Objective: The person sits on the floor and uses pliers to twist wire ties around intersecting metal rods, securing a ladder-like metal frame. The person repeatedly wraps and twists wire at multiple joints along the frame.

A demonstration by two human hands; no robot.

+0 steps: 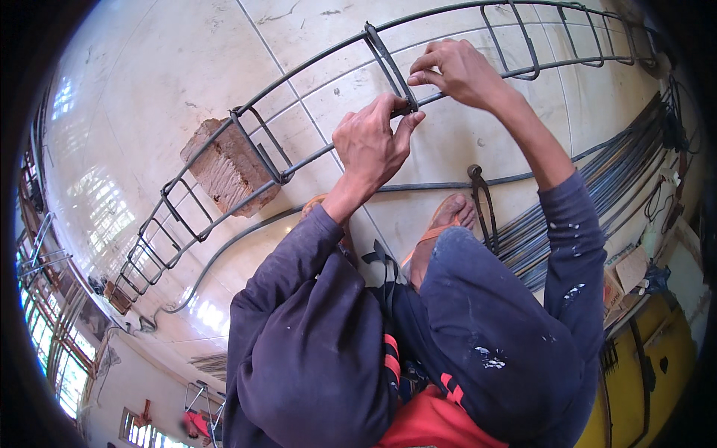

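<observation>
A long rebar cage (325,151) of dark steel bars with bent wire stirrups runs across in front of me, curving from lower left to upper right. My left hand (372,142) is closed on a stirrup (388,63) where it meets the near bar, thumb and fingers on either side of that joint. Just right of this stirrup, my right hand (461,73) hovers above the near bar with thumb and fingertips pinched together. Whatever thin thing it may hold is too small to make out. A pair of pincers (484,205) stands near my foot, jaws upward.
A rough block (228,168) sits under the cage at left, with a smaller brick (117,297) under its far left end. Loose steel rods (597,201) lie bundled at right. One long bar (441,185) crosses the tiled floor (328,224) before my feet. Cardboard (626,276) lies at right.
</observation>
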